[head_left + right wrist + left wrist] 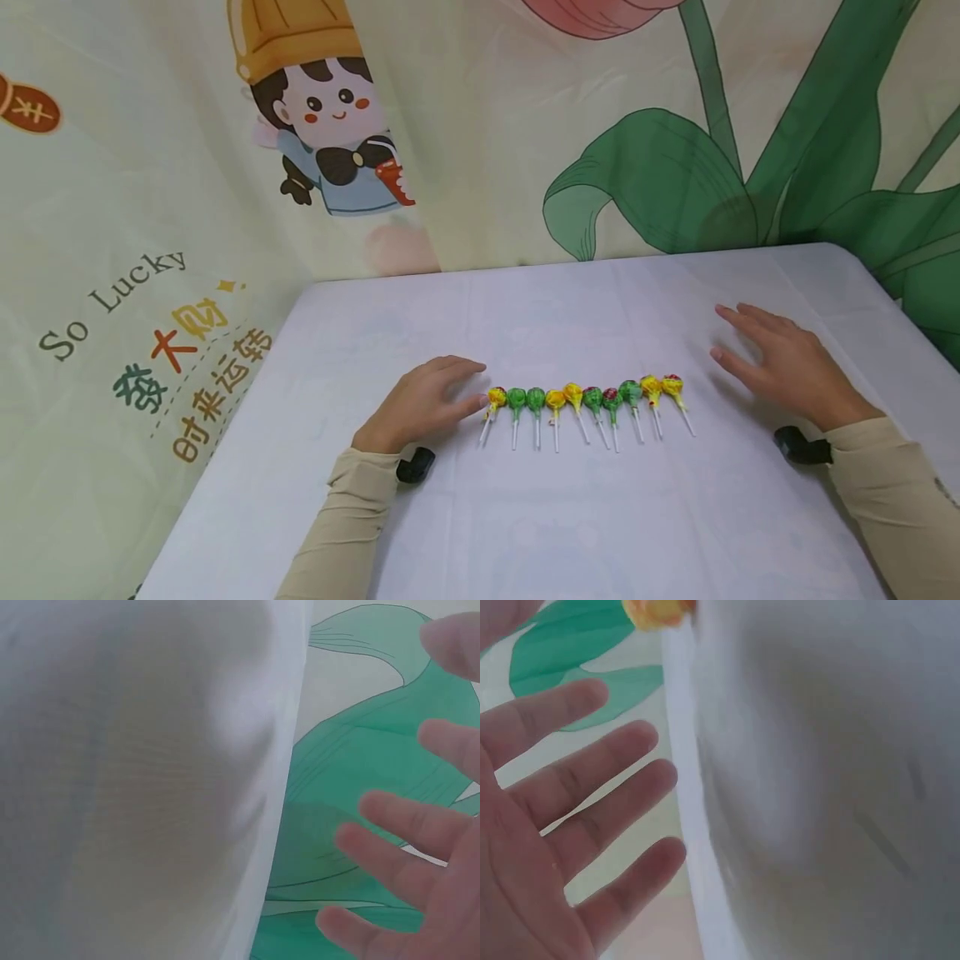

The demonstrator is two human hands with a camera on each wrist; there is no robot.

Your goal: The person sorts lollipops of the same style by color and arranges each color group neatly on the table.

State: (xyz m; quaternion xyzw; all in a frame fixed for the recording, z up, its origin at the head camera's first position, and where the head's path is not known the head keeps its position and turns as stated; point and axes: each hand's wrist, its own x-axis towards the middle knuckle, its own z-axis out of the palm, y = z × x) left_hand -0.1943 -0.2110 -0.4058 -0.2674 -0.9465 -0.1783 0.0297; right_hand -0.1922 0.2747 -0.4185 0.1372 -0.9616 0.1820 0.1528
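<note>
Several lollipops in yellow, green and red wrappers lie side by side in a row on the white-covered table (570, 517), their white sticks toward the person. At the row's left end, the thumb tip of the left hand (427, 403) is right beside a yellow lollipop (497, 397); its fingers are spread and hold nothing. The right hand (791, 367) hovers past the right-end yellow-and-red lollipop (672, 384), fingers apart and nothing in them. The left wrist view shows the spread left fingers and, at the top, part of a yellow wrapper (658, 611).
Behind the table hangs a printed cloth backdrop (480, 142) with a cartoon figure and large green leaves. Dark wrist cameras sit at the left cuff (416, 466) and the right cuff (802, 446). The table's far edge runs along the backdrop.
</note>
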